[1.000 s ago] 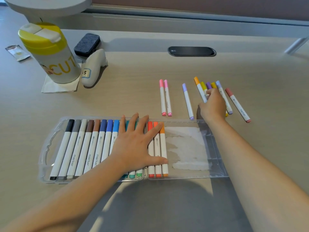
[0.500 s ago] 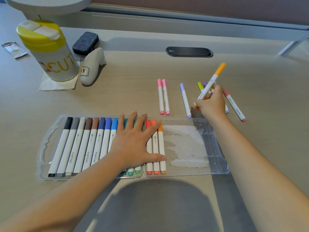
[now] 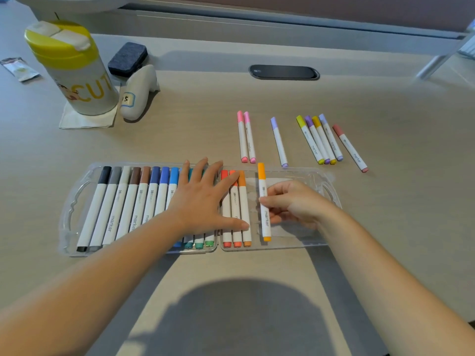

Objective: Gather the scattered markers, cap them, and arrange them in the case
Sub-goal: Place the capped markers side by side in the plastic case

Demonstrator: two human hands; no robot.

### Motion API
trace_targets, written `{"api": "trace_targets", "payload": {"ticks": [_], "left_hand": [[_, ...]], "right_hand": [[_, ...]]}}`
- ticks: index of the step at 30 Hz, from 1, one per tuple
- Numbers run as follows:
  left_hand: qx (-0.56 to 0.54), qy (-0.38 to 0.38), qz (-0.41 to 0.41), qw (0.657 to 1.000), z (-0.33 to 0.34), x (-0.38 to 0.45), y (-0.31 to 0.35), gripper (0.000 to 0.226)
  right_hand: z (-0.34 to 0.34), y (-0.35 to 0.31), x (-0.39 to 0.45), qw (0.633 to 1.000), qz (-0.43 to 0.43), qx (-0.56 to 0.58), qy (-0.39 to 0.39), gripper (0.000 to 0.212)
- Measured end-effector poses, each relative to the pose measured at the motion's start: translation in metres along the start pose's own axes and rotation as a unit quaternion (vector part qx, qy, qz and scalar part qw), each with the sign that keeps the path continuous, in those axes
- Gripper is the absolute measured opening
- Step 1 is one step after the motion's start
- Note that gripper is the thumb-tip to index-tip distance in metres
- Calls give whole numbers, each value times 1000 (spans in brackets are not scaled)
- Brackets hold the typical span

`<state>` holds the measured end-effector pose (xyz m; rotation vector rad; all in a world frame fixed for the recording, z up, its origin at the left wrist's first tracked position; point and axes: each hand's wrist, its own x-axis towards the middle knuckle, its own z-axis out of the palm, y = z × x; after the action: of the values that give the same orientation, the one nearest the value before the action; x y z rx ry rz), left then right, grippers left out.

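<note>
A clear plastic case (image 3: 77,201) lies on the desk, its left part filled with a row of several capped markers (image 3: 123,204). My left hand (image 3: 203,199) rests flat on the markers in the middle of the row, fingers spread. My right hand (image 3: 295,204) pinches a yellow-orange capped marker (image 3: 263,191) over the case's right part, just right of the orange markers. Behind the case lie two pink markers (image 3: 246,137), a lilac marker (image 3: 279,142), a bunch of several yellow and purple markers (image 3: 320,140) and a dusty-red marker (image 3: 350,149).
At the back left stand a yellow-lidded bottle (image 3: 77,70) on a napkin, a white device (image 3: 138,93) and a dark eraser (image 3: 127,59). A small wrapper (image 3: 19,69) lies at the far left. A black cable grommet (image 3: 284,72) sits in the desk behind the markers.
My right hand lifted the yellow-orange marker out of the bunch at the back right and brought it down over the case's right part. My left hand stayed on the row.
</note>
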<state>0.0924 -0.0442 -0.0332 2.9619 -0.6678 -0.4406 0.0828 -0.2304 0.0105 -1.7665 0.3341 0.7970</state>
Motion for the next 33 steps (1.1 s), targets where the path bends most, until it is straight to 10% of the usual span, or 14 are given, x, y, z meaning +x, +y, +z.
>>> {"api": "trace_targets", "payload": {"ticks": [15,33], "left_hand": [[-55,-22,-6,998,-12,-2,4,101],[-4,23,5,1000,6,13,24,120]], "right_hand": [[14,6,8,991,-50,-85,89,14],[-85,-2,50,874,-122,-100,459,31]]}}
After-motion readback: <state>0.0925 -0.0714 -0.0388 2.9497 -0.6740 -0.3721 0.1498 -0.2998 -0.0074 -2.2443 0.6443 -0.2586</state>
